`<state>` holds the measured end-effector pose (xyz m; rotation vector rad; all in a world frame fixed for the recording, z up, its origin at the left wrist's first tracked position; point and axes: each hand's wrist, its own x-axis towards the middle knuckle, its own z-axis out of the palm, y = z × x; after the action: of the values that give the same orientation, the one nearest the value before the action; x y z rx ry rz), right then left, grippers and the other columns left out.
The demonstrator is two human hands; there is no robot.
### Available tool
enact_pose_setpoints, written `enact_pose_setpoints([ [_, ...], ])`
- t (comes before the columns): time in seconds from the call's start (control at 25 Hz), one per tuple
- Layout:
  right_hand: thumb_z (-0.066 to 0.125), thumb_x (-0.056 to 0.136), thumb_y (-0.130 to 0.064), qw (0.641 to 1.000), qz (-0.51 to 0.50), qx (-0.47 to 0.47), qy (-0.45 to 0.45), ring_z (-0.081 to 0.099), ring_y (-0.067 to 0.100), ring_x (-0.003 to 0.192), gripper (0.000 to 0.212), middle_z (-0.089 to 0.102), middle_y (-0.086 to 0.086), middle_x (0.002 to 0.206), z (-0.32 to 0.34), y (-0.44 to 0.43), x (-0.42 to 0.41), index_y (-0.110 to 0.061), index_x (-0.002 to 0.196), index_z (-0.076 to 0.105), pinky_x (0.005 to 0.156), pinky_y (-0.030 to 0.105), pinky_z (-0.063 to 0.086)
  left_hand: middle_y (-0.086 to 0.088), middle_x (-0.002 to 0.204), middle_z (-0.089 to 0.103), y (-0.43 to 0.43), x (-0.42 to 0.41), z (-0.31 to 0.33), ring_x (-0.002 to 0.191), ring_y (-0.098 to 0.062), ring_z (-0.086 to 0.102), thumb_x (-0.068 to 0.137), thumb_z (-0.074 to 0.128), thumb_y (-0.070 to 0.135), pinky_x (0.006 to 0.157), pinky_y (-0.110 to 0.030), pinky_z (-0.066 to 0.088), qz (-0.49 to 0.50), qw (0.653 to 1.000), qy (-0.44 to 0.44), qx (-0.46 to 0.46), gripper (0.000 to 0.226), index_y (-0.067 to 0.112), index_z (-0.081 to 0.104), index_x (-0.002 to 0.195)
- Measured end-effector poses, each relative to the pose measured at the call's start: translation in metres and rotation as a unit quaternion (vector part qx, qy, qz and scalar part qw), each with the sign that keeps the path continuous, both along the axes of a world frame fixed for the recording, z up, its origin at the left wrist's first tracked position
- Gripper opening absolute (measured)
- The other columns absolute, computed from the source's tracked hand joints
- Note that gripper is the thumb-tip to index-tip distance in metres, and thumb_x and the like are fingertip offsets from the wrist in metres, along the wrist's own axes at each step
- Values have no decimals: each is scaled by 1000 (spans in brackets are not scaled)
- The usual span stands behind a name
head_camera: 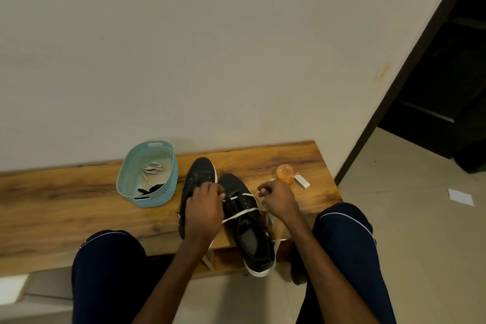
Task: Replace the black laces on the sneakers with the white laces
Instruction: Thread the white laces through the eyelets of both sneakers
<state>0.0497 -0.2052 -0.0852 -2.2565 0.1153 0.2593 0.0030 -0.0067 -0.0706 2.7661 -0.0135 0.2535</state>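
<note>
Right shoe (236,187), mid-bench (79,205), is partly threaded with a white lace (246,212). My left hand (203,208) and right hand (278,200) each pinch one end. Left shoe (201,171), just beside it, shows bare eyelets. The basket (157,198), far left, holds a black lace (152,188) and a spare lace (153,168). By my judgement, over half remains.

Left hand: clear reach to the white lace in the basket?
Probably: the open basket sits near the left hand, nothing between. But that hand pinches the sneaker's lace, so release first.
</note>
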Motion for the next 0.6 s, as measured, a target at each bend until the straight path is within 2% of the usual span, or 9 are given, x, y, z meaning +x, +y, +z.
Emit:
enact_pose_setpoints([
  [0.08, 49, 99, -5, 996, -46, 70, 13, 71, 19, 77, 24, 73, 4, 91, 7, -5, -1, -10, 105, 71, 74, 35, 60, 1, 119, 57, -30, 2, 1, 108, -16, 52, 102, 45, 35, 89, -35, 48, -67, 997, 49, 2, 28, 20, 62, 120],
  [0.16, 48, 99, -3, 992, -64, 111, 16, 71, 20, 74, 24, 72, 4, 90, 8, -9, -5, -11, 102, 70, 71, 36, 61, -3, 122, 52, -53, 6, -4, 115, -19, 48, 101, 47, 39, 92, -36, 48, -100, 987, 117, 45, 32, 18, 62, 121],
  [0.24, 48, 99, -3, 988, -70, 139, 17, 71, 20, 74, 24, 72, 4, 91, 7, -13, -11, -12, 104, 70, 71, 36, 60, -7, 124, 50, -62, 10, -10, 118, -23, 46, 101, 51, 32, 93, -36, 48, -100, 980, 155, 77, 27, 16, 64, 118],
  [0.32, 48, 100, -4, 980, -84, 179, 22, 70, 20, 76, 23, 73, 5, 93, 8, -17, -14, -12, 105, 69, 73, 37, 60, -6, 118, 52, -59, 10, -14, 112, -21, 52, 100, 53, 22, 89, -34, 49, -77, 986, 146, 29, 19, 17, 66, 111],
  [0.44, 49, 100, -4, 957, -109, 267, 32, 67, 17, 70, 21, 74, 7, 88, 15, -21, -11, -14, 103, 67, 74, 38, 58, -5, 111, 56, -38, 12, -8, 100, -21, 59, 100, 49, 11, 84, -35, 49, 0, 986, 108, -125, 17, 15, 65, 106],
  [0.48, 49, 100, -4, 952, -112, 284, 31, 66, 17, 68, 20, 74, 8, 87, 18, -21, -10, -14, 102, 66, 72, 37, 58, -6, 112, 57, -30, 14, -5, 98, -22, 59, 100, 48, 10, 85, -36, 49, 14, 984, 111, -142, 17, 14, 64, 107],
  [0.52, 49, 101, -4, 952, -112, 285, 29, 66, 17, 68, 20, 73, 9, 87, 18, -20, -11, -13, 101, 66, 72, 36, 57, -7, 114, 57, -24, 13, -2, 98, -22, 59, 101, 48, 12, 85, -36, 49, 15, 984, 120, -131, 16, 13, 62, 109],
  [0.6, 49, 100, -4, 962, -105, 249, 30, 67, 18, 73, 20, 73, 9, 89, 16, -16, -16, -14, 100, 67, 69, 33, 56, -6, 118, 54, -22, 8, 0, 101, -20, 56, 103, 47, 26, 86, -36, 49, -25, 990, 128, -51, 20, 15, 58, 116],
])
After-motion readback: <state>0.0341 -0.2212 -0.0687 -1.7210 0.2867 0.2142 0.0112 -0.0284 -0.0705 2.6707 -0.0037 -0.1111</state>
